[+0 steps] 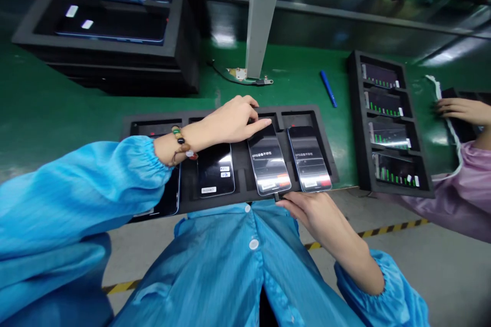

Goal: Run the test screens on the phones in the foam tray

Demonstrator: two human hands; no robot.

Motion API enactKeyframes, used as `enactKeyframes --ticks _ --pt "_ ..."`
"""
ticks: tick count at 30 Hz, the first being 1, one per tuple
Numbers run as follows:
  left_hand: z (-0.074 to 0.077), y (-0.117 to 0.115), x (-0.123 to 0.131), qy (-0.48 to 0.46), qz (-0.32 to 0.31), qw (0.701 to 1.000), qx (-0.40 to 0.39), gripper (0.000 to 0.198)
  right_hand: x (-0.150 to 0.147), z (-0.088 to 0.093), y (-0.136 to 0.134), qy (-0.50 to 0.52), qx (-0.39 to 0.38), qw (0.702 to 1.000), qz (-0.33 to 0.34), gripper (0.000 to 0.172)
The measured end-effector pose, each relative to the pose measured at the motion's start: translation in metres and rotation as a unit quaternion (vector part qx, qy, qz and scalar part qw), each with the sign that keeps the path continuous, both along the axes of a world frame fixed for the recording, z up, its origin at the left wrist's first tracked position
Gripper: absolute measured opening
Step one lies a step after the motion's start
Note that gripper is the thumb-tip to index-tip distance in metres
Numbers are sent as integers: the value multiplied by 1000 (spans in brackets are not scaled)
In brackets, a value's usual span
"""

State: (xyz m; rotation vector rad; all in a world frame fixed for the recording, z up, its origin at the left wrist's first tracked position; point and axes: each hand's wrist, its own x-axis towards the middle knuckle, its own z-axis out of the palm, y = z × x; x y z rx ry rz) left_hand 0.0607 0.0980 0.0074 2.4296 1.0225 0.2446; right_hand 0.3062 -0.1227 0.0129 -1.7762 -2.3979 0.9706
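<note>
A black foam tray (245, 173) lies before me with several phones in its slots. My left hand (240, 118) reaches over its back edge, thumb on the top end of a lit phone (269, 161) and fingers curled beyond that end. At the phone's bottom edge, my right hand (312, 212) pinches a small black plug (276, 196); whether it is inserted cannot be made out. To the right lies another lit phone (310, 158) with similar screen text. A dark phone (216, 171) with white labels is left of them, and a further phone (171, 194) is partly under my sleeve.
Stacked black foam trays (184, 41) stand at back left. A metal post (264, 15), a short cable (238, 80) and a blue pen (328, 89) are beyond my tray. At right is another phone tray (416, 138), beside a co-worker's hand (466, 111) and a white cord (454, 135).
</note>
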Motion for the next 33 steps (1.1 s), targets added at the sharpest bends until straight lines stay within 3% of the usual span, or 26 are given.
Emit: enactKeyframes --ticks 6,10,12,15,17,19,21,23,25,28,33 --pt "2 -1 3 -12 -2 999 -45 67 -2 -1 -12 -21 46 999 -1 43" --pt "8 -4 -3 -6 -10 998 -57 70 -4 36 -11 -44 180 983 -5 46" --pt "17 -7 -21 -15 -5 999 -34 67 -13 62 14 -30 233 972 19 42" --pt "38 -15 -76 -27 48 998 31 63 -41 82 98 -16 268 959 90 39" --pt "52 -31 -126 -27 111 991 62 58 -69 73 174 -26 264 955 132 35" --pt "62 -58 -175 -20 166 984 59 51 -102 48 249 -53 279 949 139 33" --pt "62 -94 -215 -21 202 979 37 44 -134 18 306 -78 289 947 114 37" --pt "51 -131 -240 -39 224 974 15 39 -158 -10 341 -105 279 952 66 42" --pt "33 -162 -253 -63 228 972 5 37 -173 -29 357 -127 258 957 22 45" --pt "7 -185 -256 -92 211 973 14 40 -181 -40 361 -144 239 960 -18 41" --pt "-14 -178 -253 -113 167 979 18 39 -186 -24 354 -149 225 963 -19 34"
